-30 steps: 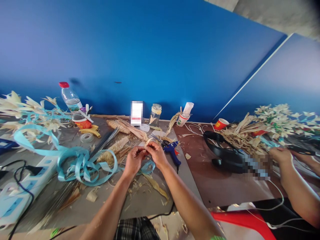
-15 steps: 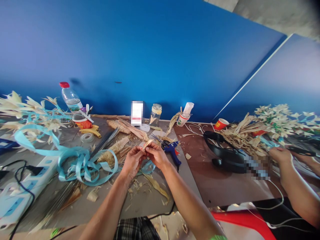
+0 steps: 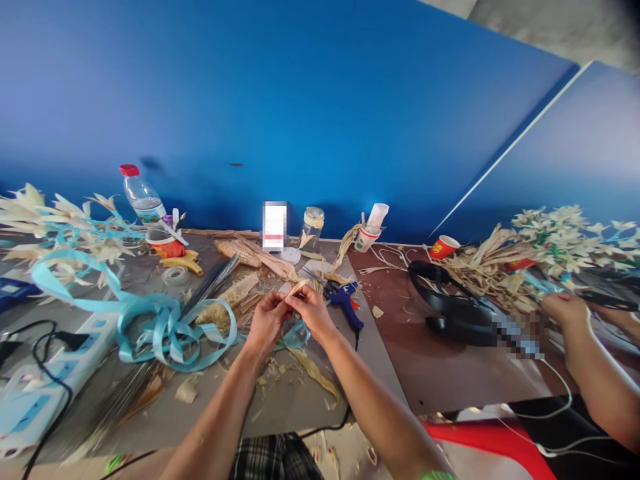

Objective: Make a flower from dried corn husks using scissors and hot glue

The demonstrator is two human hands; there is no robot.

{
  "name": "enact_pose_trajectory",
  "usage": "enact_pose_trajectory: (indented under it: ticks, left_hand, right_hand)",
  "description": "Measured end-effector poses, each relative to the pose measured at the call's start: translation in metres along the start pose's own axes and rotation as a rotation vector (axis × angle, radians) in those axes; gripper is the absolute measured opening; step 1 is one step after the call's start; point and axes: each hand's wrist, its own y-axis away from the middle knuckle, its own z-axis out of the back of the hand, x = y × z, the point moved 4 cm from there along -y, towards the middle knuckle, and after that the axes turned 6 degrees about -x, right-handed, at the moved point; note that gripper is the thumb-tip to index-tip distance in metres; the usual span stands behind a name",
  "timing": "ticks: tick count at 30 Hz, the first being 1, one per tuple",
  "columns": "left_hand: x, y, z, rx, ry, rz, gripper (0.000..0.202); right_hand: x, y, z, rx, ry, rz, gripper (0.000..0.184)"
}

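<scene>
My left hand (image 3: 269, 320) and my right hand (image 3: 311, 309) meet above the middle of the grey table. Between their fingertips they pinch a small pale piece of corn husk (image 3: 299, 288), its tip pointing up and to the right. The fingers hide its lower end. Just right of my right hand lies a blue glue gun (image 3: 346, 301), with dark-handled scissors (image 3: 325, 283) beside it. Corn cobs (image 3: 235, 293) and loose husks (image 3: 273, 260) lie behind my left hand. A loop of light blue ribbon (image 3: 299, 333) shows beneath my hands.
Tangled blue ribbon (image 3: 170, 327), thin wires (image 3: 130, 387) and a white power strip (image 3: 75, 360) lie on the left. A bottle (image 3: 144, 197), a glass jar (image 3: 313, 223) and paper cups (image 3: 367, 239) stand behind. At right are a black headset (image 3: 455, 313) and another person's hand (image 3: 567, 310).
My fingers have shifted slightly on the corn husk piece, and its tip now points a little more to the right. The view has barely moved.
</scene>
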Motion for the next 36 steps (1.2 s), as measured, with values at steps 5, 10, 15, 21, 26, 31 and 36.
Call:
enact_pose_trajectory:
  ticks: [5, 10, 15, 21, 26, 31, 36]
  left_hand:
    - [0.000, 0.002, 0.000, 0.053, 0.022, 0.008, 0.022]
    - [-0.002, 0.006, -0.003, 0.107, 0.086, 0.076, 0.019]
    - [-0.001, 0.004, 0.002, 0.115, 0.141, 0.175, 0.019]
    - [-0.008, 0.001, 0.006, 0.137, 0.283, 0.207, 0.017]
    - [-0.004, 0.001, 0.003, 0.126, 0.251, 0.209, 0.022]
    - [0.000, -0.002, 0.007, 0.087, 0.217, 0.155, 0.022]
    - [0.000, -0.001, 0.006, 0.074, 0.172, 0.113, 0.020]
  right_hand:
    - [0.003, 0.000, 0.003, -0.059, 0.099, 0.054, 0.021]
    - [0.010, 0.001, 0.002, -0.054, 0.048, 0.037, 0.022]
    - [0.017, 0.005, 0.001, -0.002, 0.020, 0.040, 0.018]
    - [0.028, 0.003, 0.007, 0.126, -0.275, -0.024, 0.035]
    - [0.019, -0.010, 0.024, -0.141, -0.285, -0.012, 0.022]
    - [0.017, -0.006, 0.015, -0.146, -0.129, 0.058, 0.041]
    - [0.023, -0.001, 0.015, -0.169, -0.013, 0.131, 0.025]
